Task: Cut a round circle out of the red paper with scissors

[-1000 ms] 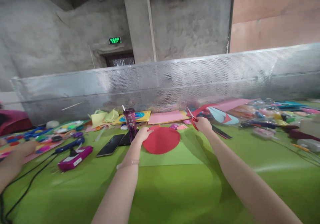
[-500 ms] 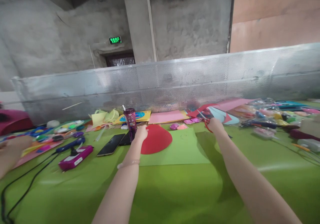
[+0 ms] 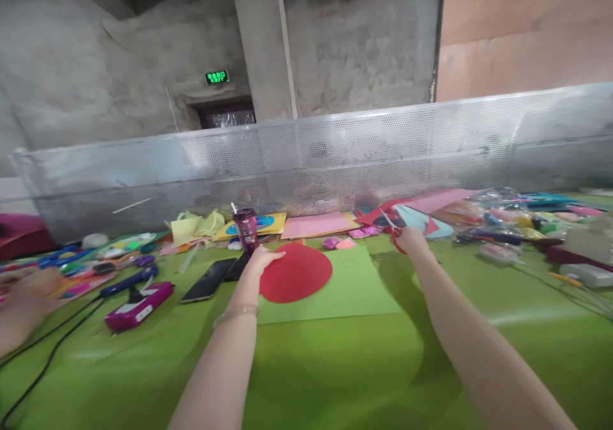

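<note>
A rounded piece of red paper [image 3: 299, 275] lies over the left part of a light green sheet [image 3: 364, 289]. At its upper left edge is my left hand [image 3: 261, 261], the thumb stretched onto the red paper and the other fingers mostly hidden from view. My right hand [image 3: 414, 242] is closed round the red handles of a pair of scissors [image 3: 395, 230]. The blades point up and left, over red paper scraps [image 3: 378, 215] and a pale blue sheet [image 3: 416, 218] behind the green sheet.
Left of my left hand are a purple cup with a straw [image 3: 247, 230], a black phone [image 3: 209, 280] and a purple power strip [image 3: 138, 307] with cables. Another person's blurred hand [image 3: 33, 299] is at far left. Plastic-wrapped craft supplies [image 3: 514, 216] lie at right.
The red paper and my left hand have shifted slightly left and nearer, and the thumb now stretches farther over the paper. My right hand keeps the scissors in nearly the same place.
</note>
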{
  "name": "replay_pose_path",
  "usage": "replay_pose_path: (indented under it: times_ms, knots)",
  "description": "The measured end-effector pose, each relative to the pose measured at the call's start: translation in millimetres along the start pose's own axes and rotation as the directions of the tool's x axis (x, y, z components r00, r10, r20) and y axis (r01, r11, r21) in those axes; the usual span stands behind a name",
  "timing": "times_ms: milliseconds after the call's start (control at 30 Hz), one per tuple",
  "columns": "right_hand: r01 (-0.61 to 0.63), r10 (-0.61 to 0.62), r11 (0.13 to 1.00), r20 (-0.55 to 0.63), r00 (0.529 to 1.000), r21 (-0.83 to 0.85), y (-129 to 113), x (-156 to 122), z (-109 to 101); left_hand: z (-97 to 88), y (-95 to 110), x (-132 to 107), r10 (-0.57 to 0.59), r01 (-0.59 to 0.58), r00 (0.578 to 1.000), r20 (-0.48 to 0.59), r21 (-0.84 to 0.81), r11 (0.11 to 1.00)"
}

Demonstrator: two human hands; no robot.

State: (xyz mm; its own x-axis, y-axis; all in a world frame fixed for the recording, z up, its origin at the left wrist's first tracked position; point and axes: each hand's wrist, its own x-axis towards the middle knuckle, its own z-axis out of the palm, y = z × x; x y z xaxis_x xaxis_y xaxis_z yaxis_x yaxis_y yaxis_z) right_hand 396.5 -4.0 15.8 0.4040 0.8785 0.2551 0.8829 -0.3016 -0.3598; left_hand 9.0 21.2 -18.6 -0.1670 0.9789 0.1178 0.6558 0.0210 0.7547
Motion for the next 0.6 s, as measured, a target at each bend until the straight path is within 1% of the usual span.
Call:
replay_pose_path:
  times_ms: [67,133,200,233,333,433,533,567,600]
  knots:
    - [-0.018,0.018,1.0,-0.012,1.0,0.026,0,-1,0,-6.2,2,-6,-0.056,0.07,0.988,0.146,-0.097,0.993]
    - [-0.022,0.024,0.998,-0.02,1.0,0.056,-1,-1,0,-11.6,4,-11,-0.069,0.122,0.961,0.267,-0.188,0.974]
    - [-0.016,0.018,0.998,-0.029,0.999,0.069,-1,-1,0,-15.4,4,-14,-0.048,0.156,0.935,0.35,-0.288,0.945]
    - [-0.014,0.016,0.998,-0.03,0.999,0.069,-1,-1,0,-16.9,3,-15,-0.035,0.169,0.927,0.373,-0.333,0.928]
    - [-0.017,0.019,0.997,-0.024,1.0,0.072,-2,-1,-1,-23.8,-4,-13,-0.017,0.182,0.93,0.368,-0.42,0.889]
    - [-0.023,0.025,0.996,-0.017,1.0,0.088,-4,-4,-3,-41.5,-15,-13,-0.004,0.155,0.942,0.337,-0.423,0.893]
    - [-0.025,0.026,0.994,-0.013,1.0,0.104,-7,-7,-5,-73.7,-25,-20,0.023,0.133,0.941,0.337,-0.434,0.891]
    - [-0.025,0.026,0.995,-0.009,1.0,0.1,-7,-8,-6,-87.4,-28,-24,0.001,0.141,0.951,0.311,-0.436,0.889]
    - [-0.026,0.026,0.996,-0.003,1.0,0.09,-8,-8,-6,-102.3,-30,-29,-0.033,0.146,0.965,0.26,-0.429,0.892]
